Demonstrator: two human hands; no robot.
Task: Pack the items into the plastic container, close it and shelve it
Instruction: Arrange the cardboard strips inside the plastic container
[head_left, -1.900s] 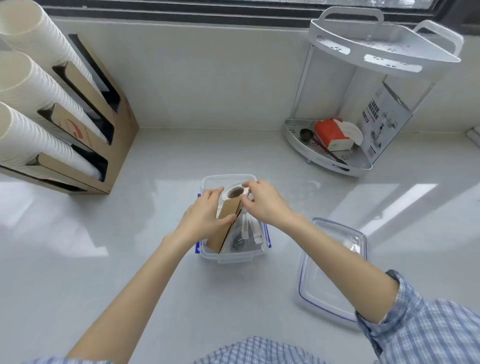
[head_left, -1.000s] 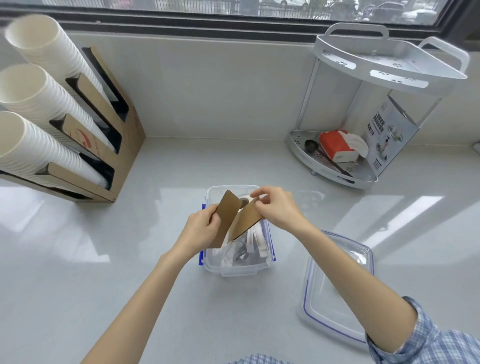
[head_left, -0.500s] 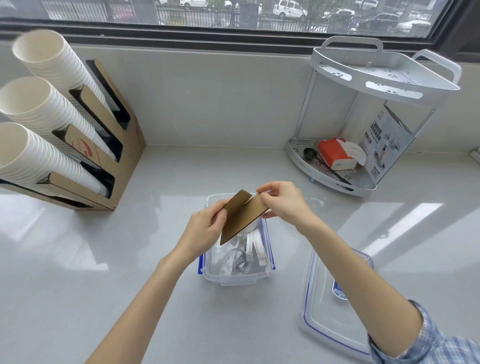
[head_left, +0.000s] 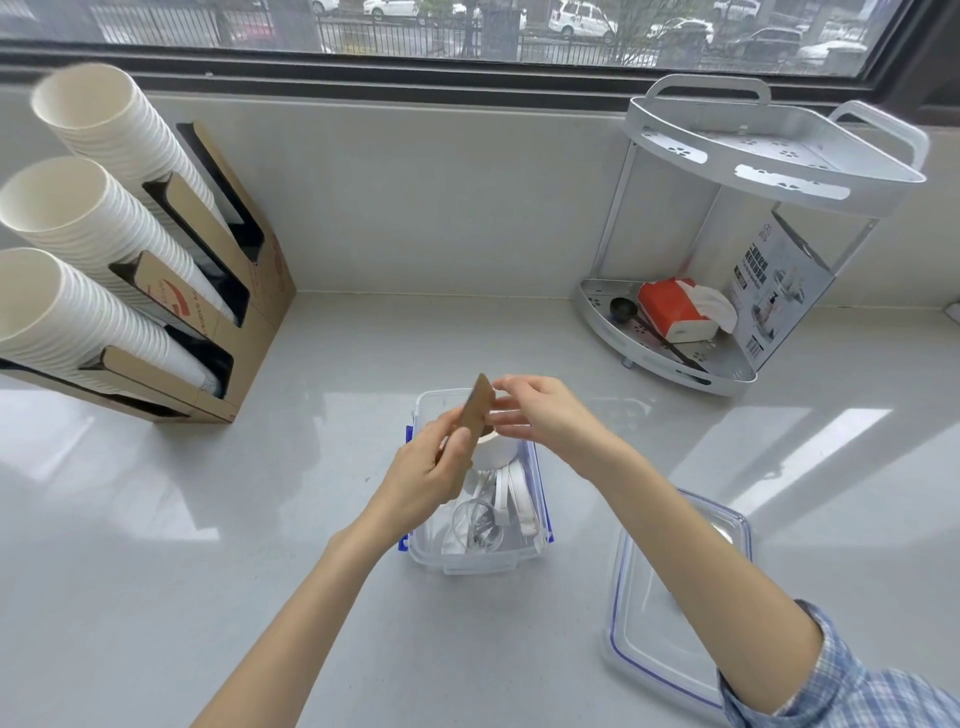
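Observation:
A clear plastic container (head_left: 470, 562) with blue side clips stands open on the counter in front of me. Inside it lie white lids (head_left: 511, 496), a clear plastic piece and a white paper cup (head_left: 493, 451). My left hand (head_left: 431, 470) is shut on a flat brown cardboard sleeve (head_left: 477, 410), held edge-on above the container's far end. My right hand (head_left: 540, 413) hovers just right of the sleeve's top with its fingers spread, not gripping it. The container's clear lid (head_left: 670, 608) with a blue seal lies flat to the right, partly under my right forearm.
A cardboard dispenser (head_left: 228, 291) with three stacks of white paper cups stands at the left. A white two-tier corner shelf (head_left: 737, 228) sits at the back right, holding a red tissue pack, a black scoop and a printed card. A window runs along the back wall.
The brown sleeve was held by both hands and has been folded flat. My right hand has let go of it and opened. The sleeve now stands more upright in my left hand.

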